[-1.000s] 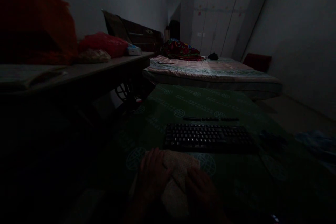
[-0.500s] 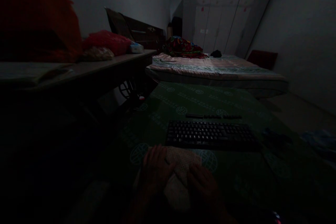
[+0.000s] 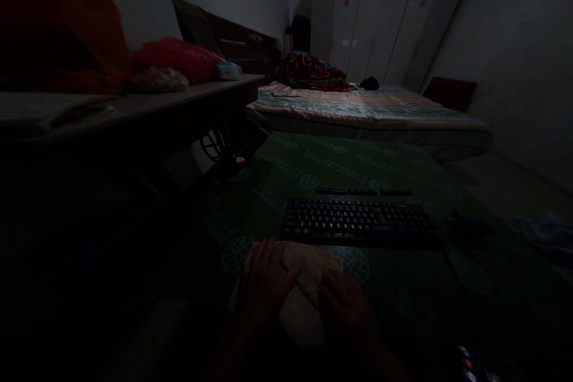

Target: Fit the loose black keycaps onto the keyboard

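Pale cloth [image 3: 308,286] is gripped by left hand [image 3: 264,283] and right hand [image 3: 347,307], wrists lost in dark, keyboard [image 3: 358,222] just beyond.

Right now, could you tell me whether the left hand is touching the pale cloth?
Touching: the head view shows the left hand lying on the pale cloth, fingers overlapping its edge.

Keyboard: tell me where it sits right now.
The keyboard lies mid-frame in the head view on the green cloth, just beyond the pale rag under both hands.
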`<action>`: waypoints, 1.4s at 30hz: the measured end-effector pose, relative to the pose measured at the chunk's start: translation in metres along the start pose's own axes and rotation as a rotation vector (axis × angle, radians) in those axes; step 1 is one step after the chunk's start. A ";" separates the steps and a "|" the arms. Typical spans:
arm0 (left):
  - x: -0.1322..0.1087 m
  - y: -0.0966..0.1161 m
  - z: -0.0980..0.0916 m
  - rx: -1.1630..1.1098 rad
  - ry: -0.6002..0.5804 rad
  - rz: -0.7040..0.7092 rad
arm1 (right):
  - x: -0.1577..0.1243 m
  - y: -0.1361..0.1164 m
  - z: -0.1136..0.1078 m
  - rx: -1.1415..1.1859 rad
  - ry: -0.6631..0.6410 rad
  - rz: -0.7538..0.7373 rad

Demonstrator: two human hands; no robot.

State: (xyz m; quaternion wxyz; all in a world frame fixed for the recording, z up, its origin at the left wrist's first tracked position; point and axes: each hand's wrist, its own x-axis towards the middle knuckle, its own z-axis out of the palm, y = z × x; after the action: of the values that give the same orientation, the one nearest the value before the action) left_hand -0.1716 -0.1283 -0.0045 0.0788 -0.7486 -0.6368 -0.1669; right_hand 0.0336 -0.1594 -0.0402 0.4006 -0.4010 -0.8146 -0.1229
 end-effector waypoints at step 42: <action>-0.002 -0.013 0.008 0.145 0.124 0.157 | 0.013 0.005 -0.001 -0.051 0.072 -0.085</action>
State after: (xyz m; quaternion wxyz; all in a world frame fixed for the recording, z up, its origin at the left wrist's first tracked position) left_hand -0.1834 -0.1250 -0.0135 0.1850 -0.7766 -0.5806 -0.1598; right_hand 0.0333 -0.1492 -0.0308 0.4135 -0.3716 -0.8126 -0.1748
